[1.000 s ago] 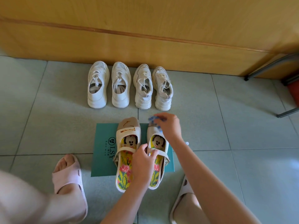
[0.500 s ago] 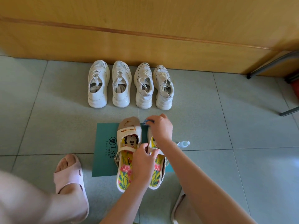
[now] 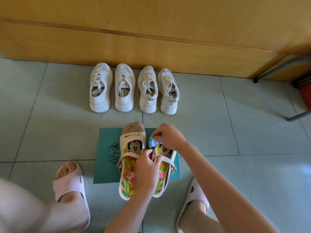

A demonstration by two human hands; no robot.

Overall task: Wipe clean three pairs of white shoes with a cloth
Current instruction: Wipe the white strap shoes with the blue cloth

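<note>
A pair of white strap shoes with bright cartoon insoles lies on a teal box lid (image 3: 107,157). The left shoe (image 3: 130,158) shows brown stains on its toe. My left hand (image 3: 148,167) grips the strap of the right shoe (image 3: 165,167). My right hand (image 3: 170,137) pinches a small blue cloth (image 3: 153,142) against that shoe's toe, which the hand hides. Two pairs of white sneakers stand by the wall: one pair (image 3: 111,88) on the left, the other (image 3: 158,90) on the right.
A wooden wall panel (image 3: 151,47) runs behind the sneakers. Metal furniture legs (image 3: 282,68) and something red stand at the right edge. My feet in pink slippers (image 3: 70,182) (image 3: 193,199) rest on the grey tiled floor either side of the lid.
My right hand slid the cloth back and forth over the toe of the right strap shoe and now sits lower left with the cloth showing. My left hand kept its hold on the strap.
</note>
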